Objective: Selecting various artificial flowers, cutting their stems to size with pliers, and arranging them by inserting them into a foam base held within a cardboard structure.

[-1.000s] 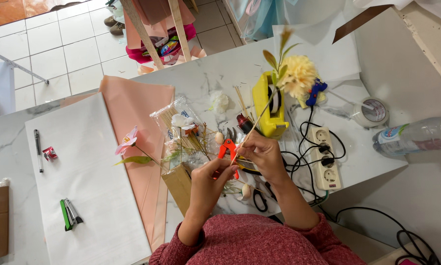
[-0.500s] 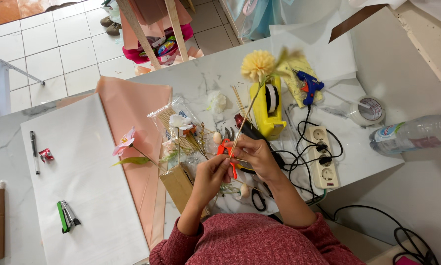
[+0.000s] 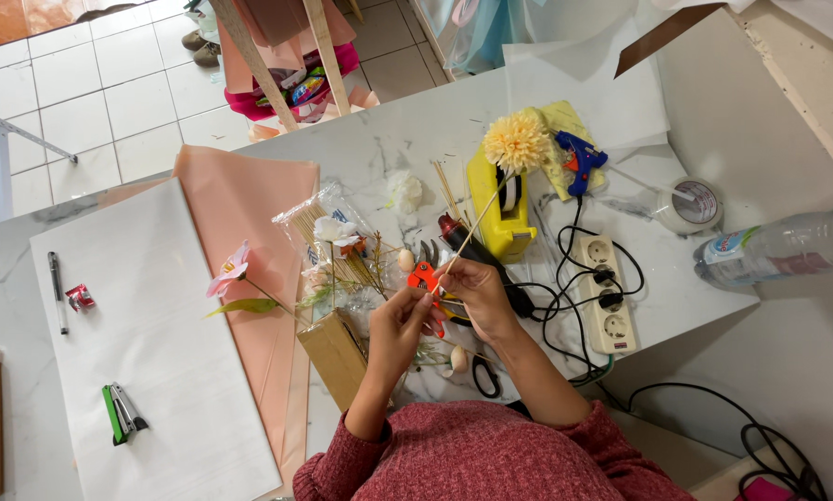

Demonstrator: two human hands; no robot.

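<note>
Since half a second earlier the yellow flower (image 3: pixel 518 141) had barely moved, its head hanging over the far end of the tape dispenser (image 3: pixel 502 215); a second earlier it had sat further right, over the glue gun (image 3: pixel 579 160). Both hands had stayed close together at the near middle of the table (image 3: pixel 407 139).

The right hand (image 3: pixel 477 295) had its fingers closed narrowly on the near end of the flower's thin, pale stick, which slanted away up to the fluffy, many-petalled head. The left hand (image 3: pixel 400 327) curled just beside it, fingers pinched near the orange-handled cutters (image 3: pixel 426 276); whether it gripped them could not be told.

The table was smooth white marble with grey veins. A matte white sheet (image 3: pixel 147 343) lay left, overlapping a peach sheet (image 3: pixel 249 223). A crinkly clear bag (image 3: pixel 328 232) held thin sticks and small blooms, and a pink flower (image 3: pixel 231 271) lay on the peach sheet. A boxy white power strip (image 3: pixel 607 292) with black cables lay right, with a tape roll (image 3: pixel 693 202) and a clear plastic bottle (image 3: pixel 783 249) beyond.
</note>
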